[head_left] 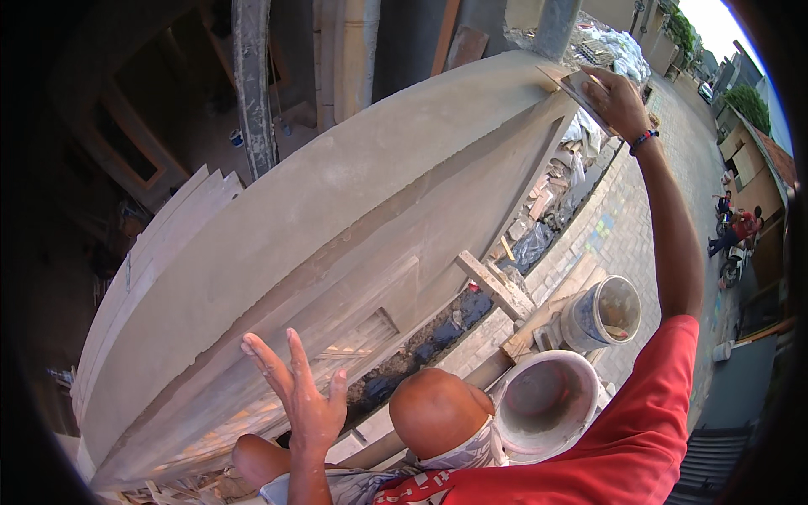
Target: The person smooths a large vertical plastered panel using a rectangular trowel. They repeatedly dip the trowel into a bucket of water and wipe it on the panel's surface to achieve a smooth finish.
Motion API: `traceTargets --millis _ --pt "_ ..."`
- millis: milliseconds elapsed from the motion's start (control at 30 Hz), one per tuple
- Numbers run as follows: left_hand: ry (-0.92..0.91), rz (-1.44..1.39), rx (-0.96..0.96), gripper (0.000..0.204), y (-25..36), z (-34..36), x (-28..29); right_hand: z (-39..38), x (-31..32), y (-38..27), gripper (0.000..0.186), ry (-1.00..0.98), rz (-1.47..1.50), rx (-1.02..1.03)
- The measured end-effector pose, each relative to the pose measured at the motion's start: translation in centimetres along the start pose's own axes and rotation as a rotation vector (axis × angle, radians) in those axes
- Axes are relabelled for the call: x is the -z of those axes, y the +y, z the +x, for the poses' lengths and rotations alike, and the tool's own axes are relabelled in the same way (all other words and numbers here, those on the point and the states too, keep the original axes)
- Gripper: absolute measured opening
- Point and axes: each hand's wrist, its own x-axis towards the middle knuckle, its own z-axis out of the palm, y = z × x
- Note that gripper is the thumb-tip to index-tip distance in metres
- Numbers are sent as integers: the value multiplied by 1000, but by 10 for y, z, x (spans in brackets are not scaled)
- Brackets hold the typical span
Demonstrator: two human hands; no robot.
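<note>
A long plastered ledge (278,219) runs diagonally up the picture to a grey post (557,21). At its upper end my right hand (619,101) is closed on a flat metal trowel (581,91), whose blade touches or is very near the ledge's edge. My left hand (295,379) is raised beside the lower part of the ledge, fingers apart and holding nothing. My bent knee (438,408) shows below.
A pale bucket (543,396) and a smaller pail (599,311) stand beside planks (547,303) and a dark ditch (379,370). Rubble and bags (547,202) lie along the wall. On the paved lane (673,185), people (741,231) are at motorbikes.
</note>
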Motion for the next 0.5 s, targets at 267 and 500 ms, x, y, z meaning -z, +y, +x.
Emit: traceTargets --millis 267,500 --pt "12 -32 11 85 2 -1 -3 -44 5 -124 33 -119 236 231" --pt "-31 -31 -4 87 3 0 4 -20 25 -30 36 172 298 -220"
